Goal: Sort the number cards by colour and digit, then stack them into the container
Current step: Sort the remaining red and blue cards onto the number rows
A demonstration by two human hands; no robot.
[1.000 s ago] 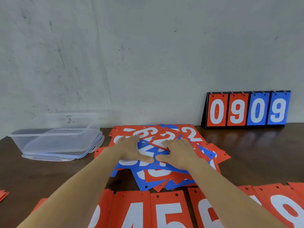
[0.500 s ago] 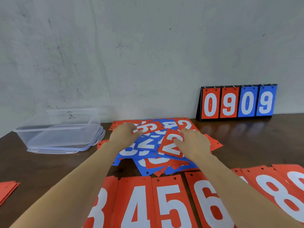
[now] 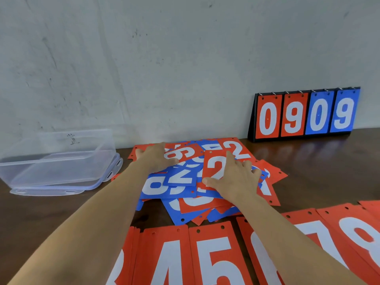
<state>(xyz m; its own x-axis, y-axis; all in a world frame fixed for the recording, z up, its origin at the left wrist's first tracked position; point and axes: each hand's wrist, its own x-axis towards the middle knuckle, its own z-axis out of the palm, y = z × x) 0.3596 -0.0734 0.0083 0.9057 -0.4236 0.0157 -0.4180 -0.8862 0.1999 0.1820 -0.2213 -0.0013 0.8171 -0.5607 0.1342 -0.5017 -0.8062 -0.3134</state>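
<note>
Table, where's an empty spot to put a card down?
Bare table lies in front of the clear container, left of the sorted red row. More lies right of the mixed pile, before the scoreboard. The middle is crowded: the left hand and right hand rest on the pile.

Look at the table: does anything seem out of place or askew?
The mixed pile of red and blue cards in the middle is jumbled, cards overlapping at odd angles, unlike the orderly row of red cards along the near edge.
</note>
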